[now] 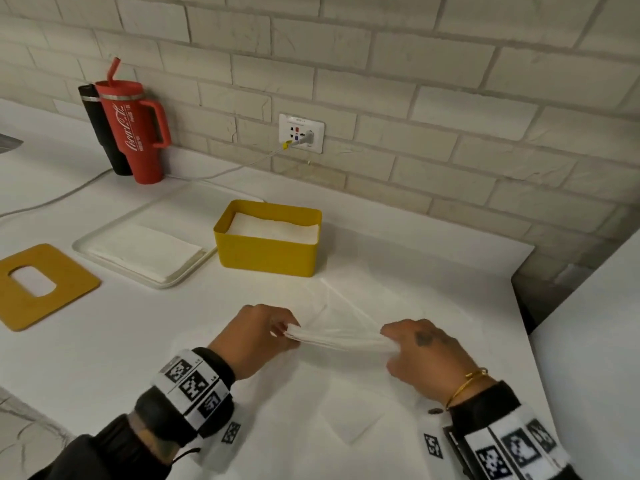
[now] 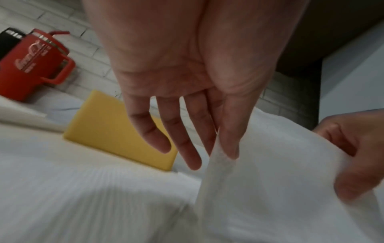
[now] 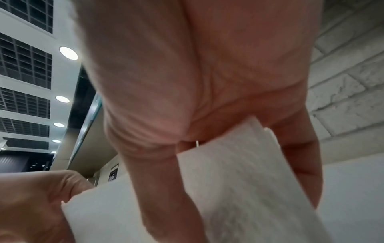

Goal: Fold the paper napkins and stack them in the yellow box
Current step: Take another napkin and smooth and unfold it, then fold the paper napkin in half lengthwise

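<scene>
A white paper napkin [image 1: 341, 336] is stretched between my two hands just above the white counter, its far part trailing on the counter toward the box. My left hand [image 1: 282, 329] pinches its left end between thumb and forefinger [image 2: 225, 144]; the other fingers hang straight. My right hand [image 1: 393, 337] pinches the right end [image 3: 245, 172]. The yellow box [image 1: 268, 252] stands behind the hands, with folded white napkins [image 1: 275, 228] stacked inside. In the left wrist view the yellow box [image 2: 116, 131] shows behind my fingers.
A white tray [image 1: 107, 263] left of the box holds a pile of flat napkins [image 1: 145, 249]. A yellow lid with an oval slot [image 1: 62, 282] lies far left. A red tumbler [image 1: 133, 133] and a black bottle [image 1: 95, 126] stand by the brick wall. A cable [image 1: 225, 169] runs from the wall socket.
</scene>
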The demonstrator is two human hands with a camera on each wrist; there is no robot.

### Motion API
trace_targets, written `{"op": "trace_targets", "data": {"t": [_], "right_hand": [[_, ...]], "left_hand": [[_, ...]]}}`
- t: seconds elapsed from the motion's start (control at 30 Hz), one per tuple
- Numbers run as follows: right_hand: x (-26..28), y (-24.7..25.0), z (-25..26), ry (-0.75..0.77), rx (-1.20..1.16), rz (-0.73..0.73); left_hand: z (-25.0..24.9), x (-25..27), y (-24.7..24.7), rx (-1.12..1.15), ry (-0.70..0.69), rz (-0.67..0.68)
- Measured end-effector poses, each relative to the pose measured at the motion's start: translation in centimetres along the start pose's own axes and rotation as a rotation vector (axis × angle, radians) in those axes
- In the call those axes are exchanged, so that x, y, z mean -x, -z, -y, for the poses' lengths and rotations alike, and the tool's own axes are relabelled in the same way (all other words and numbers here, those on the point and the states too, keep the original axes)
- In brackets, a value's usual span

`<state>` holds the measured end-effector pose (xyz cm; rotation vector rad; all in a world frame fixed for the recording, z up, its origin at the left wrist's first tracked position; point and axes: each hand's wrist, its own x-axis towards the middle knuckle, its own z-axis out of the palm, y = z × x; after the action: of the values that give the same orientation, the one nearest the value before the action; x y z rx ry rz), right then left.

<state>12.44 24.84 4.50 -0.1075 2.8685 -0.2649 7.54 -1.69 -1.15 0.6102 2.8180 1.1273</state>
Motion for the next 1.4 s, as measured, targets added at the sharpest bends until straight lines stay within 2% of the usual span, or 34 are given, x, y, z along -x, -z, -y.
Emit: {"op": "trace_targets", "data": {"t": [0.13, 0.27, 0.4, 0.47, 0.57, 0.63, 0.73, 0.83, 0.9, 0.93, 1.07, 1.13, 1.2, 1.27, 1.4], "right_hand": [[0.7, 1.5, 0.6, 0.029, 0.066, -0.089], [0.3, 0.7, 2.2, 0.045, 0.113, 0.052], [-1.8, 1.2, 4.1, 0.085, 0.016, 0.062], [-3.1, 1.9, 5.2, 0.113, -0.132, 0.046], [-5.0, 3.2, 6.9, 0.137, -0.55, 0.065], [-6.4, 3.7, 8.0, 0.144, -0.797, 0.148], [-8.7, 3.5, 8.9, 0.134, -0.952, 0.202], [-11.6, 3.1, 9.0, -0.001, -1.157, 0.1], [-13.7, 3.3, 9.1, -0.107, -1.305, -0.029], [-14.9, 3.7, 9.2, -0.156, -1.304, -0.111], [-20.1, 5.3, 10.6, -0.297, -1.072, -0.412], [-22.2, 5.4, 11.3, -0.355, -0.855, -0.462], [-23.5, 5.2, 12.1, -0.404, -0.571, -0.414], [-24.4, 5.1, 13.0, -0.421, -0.334, -0.351], [-25.4, 4.6, 13.9, -0.338, 0.027, -0.289]], "left_hand": [[-0.1, -0.2, 1.1, -0.033, -0.029, 0.011], [-0.1, -0.1, 0.2, -0.041, -0.011, 0.111], [-0.9, -1.2, 2.7, 0.088, -0.078, 0.039], [-1.6, -2.1, 5.1, 0.221, -0.116, 0.008], [-2.0, -4.1, 9.5, 0.379, -0.024, 0.032], [-1.5, -5.8, 12.4, 0.393, 0.009, 0.066], [0.5, -8.3, 16.2, 0.408, 0.052, -0.017], [4.5, -10.7, 18.9, 0.495, 0.185, -0.091], [7.5, -12.1, 19.6, 0.507, 0.261, -0.073], [8.8, -12.8, 19.6, 0.498, 0.294, -0.065], [12.1, -16.1, 18.9, 0.358, 0.321, -0.106], [12.7, -17.6, 18.2, 0.189, 0.296, -0.126], [12.6, -18.5, 17.5, -0.03, 0.269, -0.119], [12.6, -19.4, 16.7, -0.289, 0.176, -0.089], [11.2, -20.4, 15.8, -0.79, 0.003, 0.01]]}}
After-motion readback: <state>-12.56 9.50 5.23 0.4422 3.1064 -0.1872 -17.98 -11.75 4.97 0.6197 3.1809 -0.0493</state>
